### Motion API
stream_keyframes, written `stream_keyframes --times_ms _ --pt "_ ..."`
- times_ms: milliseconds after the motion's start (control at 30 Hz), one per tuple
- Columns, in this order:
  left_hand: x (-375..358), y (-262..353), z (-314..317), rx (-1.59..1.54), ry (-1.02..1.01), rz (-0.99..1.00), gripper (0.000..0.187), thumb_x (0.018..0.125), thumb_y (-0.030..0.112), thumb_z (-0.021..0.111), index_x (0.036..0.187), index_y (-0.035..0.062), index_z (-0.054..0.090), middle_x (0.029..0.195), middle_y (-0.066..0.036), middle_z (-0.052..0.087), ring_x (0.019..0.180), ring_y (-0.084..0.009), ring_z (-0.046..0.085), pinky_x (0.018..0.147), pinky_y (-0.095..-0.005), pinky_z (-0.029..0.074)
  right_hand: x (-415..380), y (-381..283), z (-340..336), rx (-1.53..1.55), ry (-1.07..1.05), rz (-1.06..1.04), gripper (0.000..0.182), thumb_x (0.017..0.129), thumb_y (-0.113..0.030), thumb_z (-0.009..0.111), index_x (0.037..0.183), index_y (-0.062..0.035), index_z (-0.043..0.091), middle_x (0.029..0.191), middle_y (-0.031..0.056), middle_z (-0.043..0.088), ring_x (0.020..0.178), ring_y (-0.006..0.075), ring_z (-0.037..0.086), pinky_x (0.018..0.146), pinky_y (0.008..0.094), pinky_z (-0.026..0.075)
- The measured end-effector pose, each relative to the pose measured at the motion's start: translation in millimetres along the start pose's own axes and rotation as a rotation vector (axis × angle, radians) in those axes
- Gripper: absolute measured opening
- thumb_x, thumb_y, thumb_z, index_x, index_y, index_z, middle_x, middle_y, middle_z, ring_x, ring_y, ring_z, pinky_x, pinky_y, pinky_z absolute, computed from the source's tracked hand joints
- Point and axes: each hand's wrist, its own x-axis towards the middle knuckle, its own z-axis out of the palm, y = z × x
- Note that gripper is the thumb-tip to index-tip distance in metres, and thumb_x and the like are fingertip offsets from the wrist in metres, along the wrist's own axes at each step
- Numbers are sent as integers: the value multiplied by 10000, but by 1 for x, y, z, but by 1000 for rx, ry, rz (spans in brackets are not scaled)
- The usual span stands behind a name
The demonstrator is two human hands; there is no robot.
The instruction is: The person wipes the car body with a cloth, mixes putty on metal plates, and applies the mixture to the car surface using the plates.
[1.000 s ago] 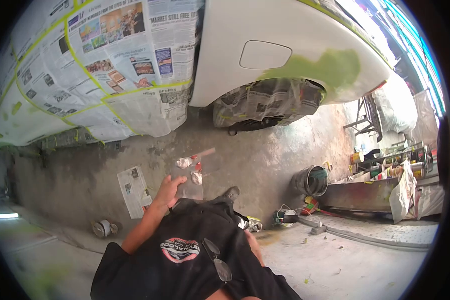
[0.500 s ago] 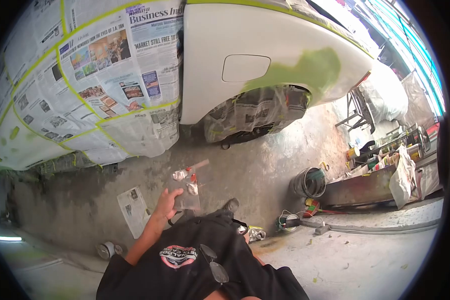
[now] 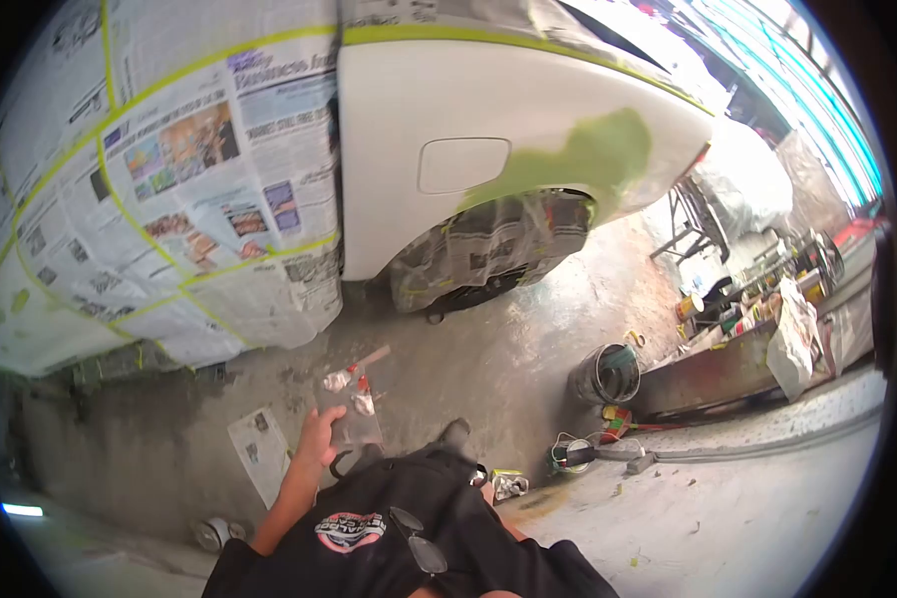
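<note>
A flat, see-through plate (image 3: 357, 429) is held at its left edge by my left hand (image 3: 322, 434), the thumb lying on top. Whitish paste with red streaks (image 3: 363, 402) sits on the plate, and a small spreader (image 3: 374, 359) sticks out past its far edge. My right hand (image 3: 487, 490) is low beside my body, mostly hidden by the black shirt, and its fingers cannot be made out. Ahead stands a white car panel (image 3: 389, 110) with a green patch (image 3: 608, 149) above the covered wheel (image 3: 498, 244).
Newspaper masking (image 3: 199, 149) covers the car at the left. A newspaper sheet (image 3: 260, 453) lies on the floor. At the right are a black bucket (image 3: 608, 375), a long metal trough (image 3: 703, 384), a corded tool (image 3: 572, 455) and a dark stand (image 3: 696, 224).
The view has shifted, so the car appears lower and further left. My left hand still holds the plate, which also appears slightly lower and to the left.
</note>
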Motion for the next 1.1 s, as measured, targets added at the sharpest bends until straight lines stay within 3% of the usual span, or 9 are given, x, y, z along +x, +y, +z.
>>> stream_keyframes --times_ms 67,133,200,267,333,533,733,1033,1100 --pt "-1 2 9 31 -30 -5 326 849 64 665 1166 16 609 1024 -99 676 895 -243 684 779 -445 595 -45 -70 -28 -91 198 116 346 889 -293 582 1045 5 664 992 230 708 1029 414 682 826 526 533" --pt "-3 8 19 65 -47 -2 334 852 63 661 1178 4 618 1051 -106 686 899 -246 689 796 -448 591 -29 -24 -26 -331 199 -213 350 888 -292 582 1027 24 638 1013 252 698 1030 412 680 824 519 534" --pt "0 6 18 56 -65 2 326 853 56 657 1172 0 619 1048 -105 687 896 -244 689 804 -450 590 -44 -24 -37 -106 165 20 385 892 -354 621 995 16 648 966 206 715 967 330 707 794 449 548" --pt "6 4 18 54 -77 2 321 852 48 654 1168 1 619 1043 -103 687 892 -243 690 811 -449 589 -35 10 -53 201 -302 14 409 904 -392 638 975 9 673 896 151 725 887 230 700 778 373 543" --pt "11 0 19 50 -73 0 317 850 39 652 1164 6 618 1036 -101 687 889 -241 691 817 -444 588 -9 62 -32 256 -343 -89 421 908 -390 648 1032 9 703 859 97 729 844 154 672 769 333 534" --pt "29 -10 56 114 -87 -78 297 840 33 665 1132 17 616 1004 -92 684 875 -241 695 802 -435 597 -43 10 -55 740 -355 -154 388 882 -340 688 1119 -36 728 851 89 743 848 110 668 772 333 542" --pt "52 -28 126 184 -225 -127 290 851 44 657 1136 11 618 980 -101 695 828 -245 710 775 -437 611 6 13 -44 -54 216 -70 337 828 -320 646 901 -7 749 781 197 719 768 305 720 742 390 542" --pt "73 -54 237 259 -339 -202 278 872 45 649 1144 2 608 988 -112 695 831 -236 714 764 -427 622 -71 0 -183 383 -86 -188 412 1018 -134 450 1409 -30 525 1393 201 555 1277 307 513 1079 405 383" --pt "84 -70 255 262 -364 -230 276 869 41 657 1137 6 604 985 -116 694 821 -240 715 754 -428 627 -30 17 -183 327 218 -52 332 943 -255 545 1147 -7 626 1066 198 624 998 293 604 897 402 454"
